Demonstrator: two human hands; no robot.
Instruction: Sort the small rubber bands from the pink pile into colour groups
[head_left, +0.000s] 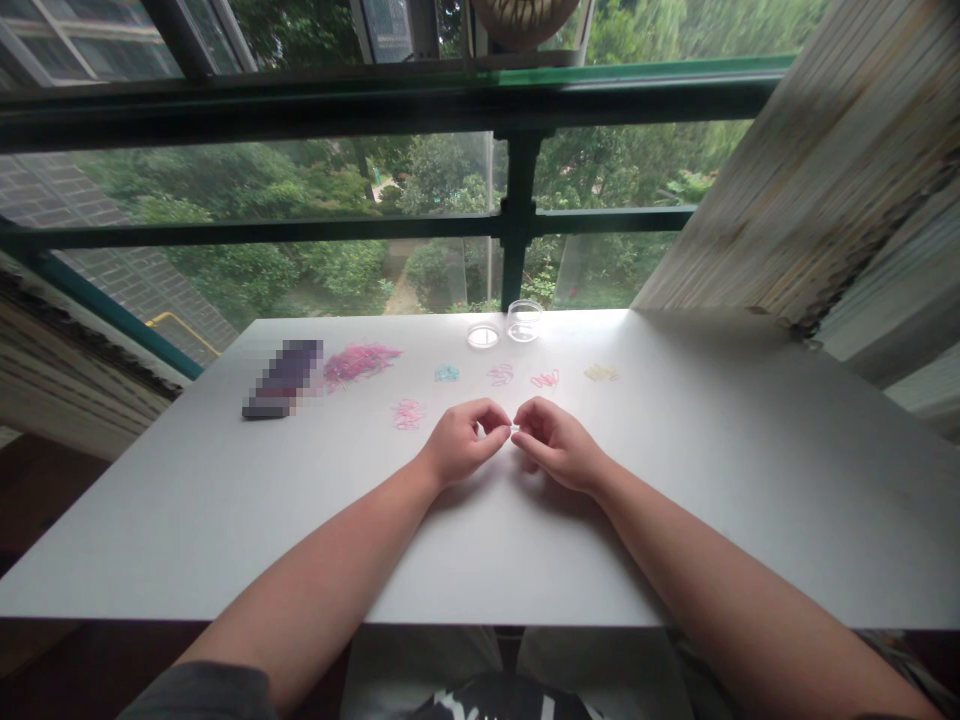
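My left hand (470,440) and my right hand (559,443) meet just above the white table (315,550), thumb and forefinger pinched on each side. Between the fingertips is a small pale thing (514,429), too tiny to make out well; it could be a rubber band. Beyond the hands lie small groups of thin loops that look like rubber bands: a blue group (447,373), a lilac group (500,374), a coral-red group (546,379) and a pale yellow group (601,372). Left of my left hand is a pink group (408,414).
A large mixed heap of pink and purple bands (360,365) lies at the left, beside a dark blurred-out object (285,380). At the far edge stand a clear round container (524,320) and a clear round lid (483,336). Behind are a green window rail (375,105) and a curtain (750,190).
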